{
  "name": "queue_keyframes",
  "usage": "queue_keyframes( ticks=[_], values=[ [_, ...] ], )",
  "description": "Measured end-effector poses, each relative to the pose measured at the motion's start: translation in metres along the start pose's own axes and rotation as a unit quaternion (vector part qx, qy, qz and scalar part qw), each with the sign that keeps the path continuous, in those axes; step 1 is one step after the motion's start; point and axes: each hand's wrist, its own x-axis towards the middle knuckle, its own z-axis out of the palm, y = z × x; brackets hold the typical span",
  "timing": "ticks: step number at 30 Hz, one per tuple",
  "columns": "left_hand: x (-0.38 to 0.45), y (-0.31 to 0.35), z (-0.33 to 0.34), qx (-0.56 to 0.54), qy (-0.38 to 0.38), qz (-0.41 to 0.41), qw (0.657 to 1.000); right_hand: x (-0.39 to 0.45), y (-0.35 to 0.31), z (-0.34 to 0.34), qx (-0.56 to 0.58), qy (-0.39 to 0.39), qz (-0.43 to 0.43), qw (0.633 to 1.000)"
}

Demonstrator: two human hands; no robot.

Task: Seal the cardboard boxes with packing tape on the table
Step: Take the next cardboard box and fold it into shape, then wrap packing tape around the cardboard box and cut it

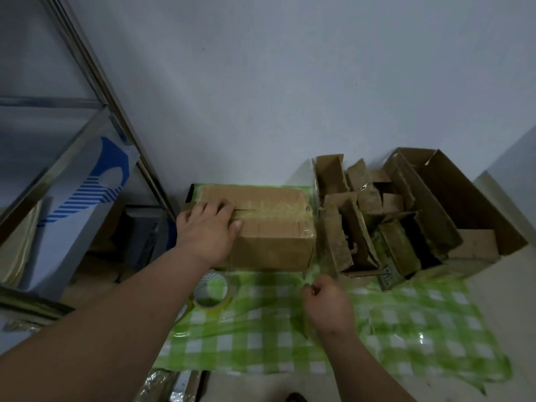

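One taped box (261, 227) under flat left-hand fingers (216, 208), right fingers (311, 290) pinching tape strip (314, 268), roll (211, 291) between forearms.

wall (290, 82): plain grey | metal shelf rack (87, 82): left | light: dim

Metal shelving (95, 82) (left), perhaps foil-wrapped bundles (171, 385) at bottom.

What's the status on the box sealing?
Left hand flat on box. Right hand pinching tape strip off box corner. Tape roll beside box; nothing blocking.
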Motion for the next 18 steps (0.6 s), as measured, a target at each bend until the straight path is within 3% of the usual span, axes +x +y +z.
queue_keyframes(
  ticks=[4, 10, 16, 18],
  values=[
    [-0.005, 0.004, 0.002, -0.018, -0.028, -0.026, 0.999, -0.002, 0.014, 0.012, -0.147, -0.100, 0.020, 0.984],
    [-0.003, 0.008, 0.003, -0.016, -0.057, -0.032, 0.998, 0.001, 0.018, 0.016, -0.250, -0.167, -0.026, 0.953],
    [-0.009, 0.011, 0.002, -0.004, -0.044, -0.021, 0.999, 0.007, 0.009, -0.010, -0.182, -0.167, -0.030, 0.969],
    [-0.009, 0.012, -0.002, 0.000, -0.044, -0.018, 0.999, 0.012, 0.001, -0.030, -0.105, -0.193, -0.022, 0.975]
  ],
)
